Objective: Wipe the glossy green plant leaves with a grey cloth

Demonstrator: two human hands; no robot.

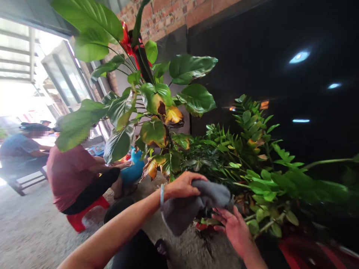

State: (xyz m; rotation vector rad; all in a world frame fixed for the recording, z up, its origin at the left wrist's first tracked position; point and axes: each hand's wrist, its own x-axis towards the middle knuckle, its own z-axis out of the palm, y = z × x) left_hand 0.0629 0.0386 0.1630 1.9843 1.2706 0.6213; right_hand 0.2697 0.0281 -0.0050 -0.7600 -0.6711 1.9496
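Observation:
My left hand (183, 185), with a pale bangle at the wrist, is closed on a grey cloth (183, 215) that hangs down in folds. Just right of the cloth, my right hand (232, 226) is open, palm turned up and fingers spread; whether its fingertips touch the cloth I cannot tell. Beyond both hands rises a tall potted plant with broad green leaves (198, 99), some of them yellow and brown at the edges. Low leafy plants (269, 179) crowd close to my right hand.
At left a person in a reddish shirt (68, 173) sits on a red stool (86, 213); another person (21, 149) sits farther back. Near the tall plant is a blue rounded object (134, 166). A dark glossy panel (252, 59) stands behind the plants, below a brick wall (168, 16).

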